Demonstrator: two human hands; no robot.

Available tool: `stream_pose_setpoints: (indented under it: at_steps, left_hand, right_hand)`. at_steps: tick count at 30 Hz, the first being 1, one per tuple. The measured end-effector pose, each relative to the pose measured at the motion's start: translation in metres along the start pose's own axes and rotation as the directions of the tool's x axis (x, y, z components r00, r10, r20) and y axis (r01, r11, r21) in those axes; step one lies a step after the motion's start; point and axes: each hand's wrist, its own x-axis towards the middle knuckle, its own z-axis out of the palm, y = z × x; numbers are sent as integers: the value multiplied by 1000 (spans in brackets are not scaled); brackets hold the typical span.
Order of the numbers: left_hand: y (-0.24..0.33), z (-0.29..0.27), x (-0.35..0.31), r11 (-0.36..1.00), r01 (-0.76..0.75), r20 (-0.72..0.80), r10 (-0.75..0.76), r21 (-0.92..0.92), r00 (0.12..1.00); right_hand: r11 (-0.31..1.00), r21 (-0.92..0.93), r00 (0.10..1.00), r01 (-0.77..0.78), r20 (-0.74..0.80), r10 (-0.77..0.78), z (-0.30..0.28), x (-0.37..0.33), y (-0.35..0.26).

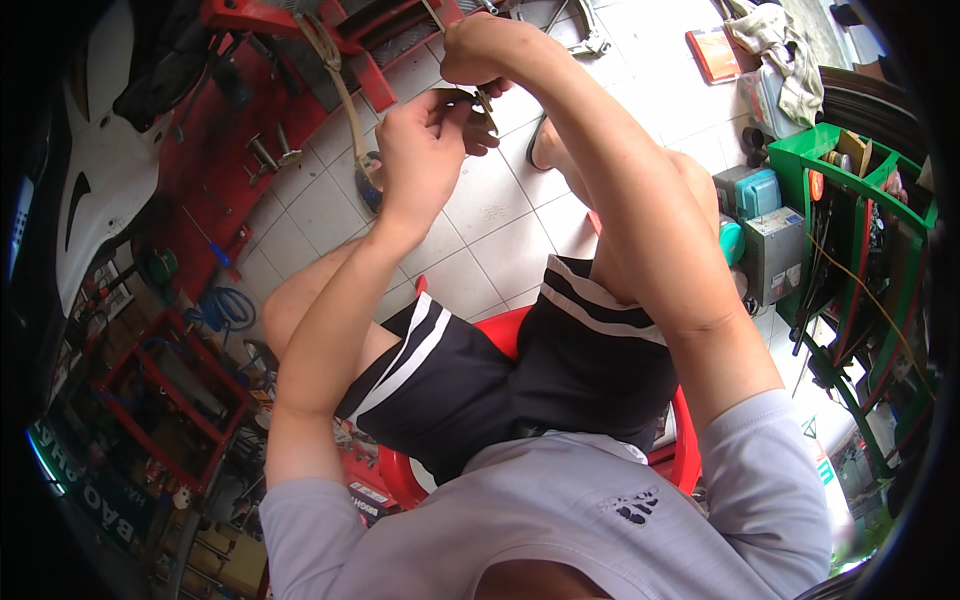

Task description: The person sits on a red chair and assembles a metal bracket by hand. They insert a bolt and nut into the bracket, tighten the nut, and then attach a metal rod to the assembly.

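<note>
up above the knees in the head view, the left hand point(425, 150) pinches a small thin metal part point(468, 97), while the right hand point(482, 50), closed just above, grips its upper end; long axis roughly upright, tiled floor point(480, 215) below.

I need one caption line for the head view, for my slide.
Seated on a red stool, both hands, left hand and right hand, grip a small metal part.

stool point(500, 330) under person | rack point(860, 250) right | frame point(250, 110) left, perhaps on floor
</note>
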Motion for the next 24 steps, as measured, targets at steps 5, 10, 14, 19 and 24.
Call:
stream_pose_setpoints:
  at_steps: [5,10,14,19,24]
  left_hand:
    - [-4,1,2,999,16,-17,-17,-48,1000]
    - [6,2,0,996,40,-35,-38,76,999]
    - [14,3,0,988,79,-54,-73,129,996]
    - [9,0,0,955,-51,-82,78,291,994]
    - [-3,-2,3,901,-158,-107,218,403,970]
  right_hand:
    - [1000,-1,1000,-9,-4,9,0,-3,-1]
    - [988,-109,988,-106,101,117,-5,1,-9]
    - [990,-94,990,-107,86,115,-5,-1,-8]
    - [991,-115,996,-71,48,77,-4,1,-7]
    - [994,-70,997,-80,-24,79,-3,-3,-7]
